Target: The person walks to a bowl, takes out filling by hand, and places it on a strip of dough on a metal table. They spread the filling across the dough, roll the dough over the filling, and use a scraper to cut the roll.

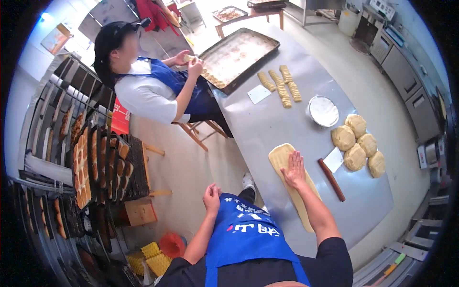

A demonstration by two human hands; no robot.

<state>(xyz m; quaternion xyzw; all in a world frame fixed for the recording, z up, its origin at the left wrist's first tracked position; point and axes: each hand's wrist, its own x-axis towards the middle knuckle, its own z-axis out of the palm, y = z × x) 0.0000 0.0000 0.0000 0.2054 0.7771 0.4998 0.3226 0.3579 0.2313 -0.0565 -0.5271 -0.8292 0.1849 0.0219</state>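
A long flat strip of pale dough (299, 203) lies on the metal table, its wide rounded end away from me. My right hand (295, 171) rests flat on its upper part, fingers stretched out and together. Off the table, beside my blue apron, my left hand (211, 197) is raised with curled fingers, and nothing shows in it. A brown rolling pin (331, 180) lies right of the strip, with a white flat scraper (334, 160) beside it. Several round dough pieces (355, 157) cluster further right. A white bowl of flour (323, 111) stands beyond the strip.
Sliced dough rolls (279, 88) and another white scraper (259, 94) lie farther up the table (258, 124). Across it, a seated co-worker (162, 86) holds a small dough piece over a large baking tray (239, 55). Racks with baked bread (83, 167) stand at the left.
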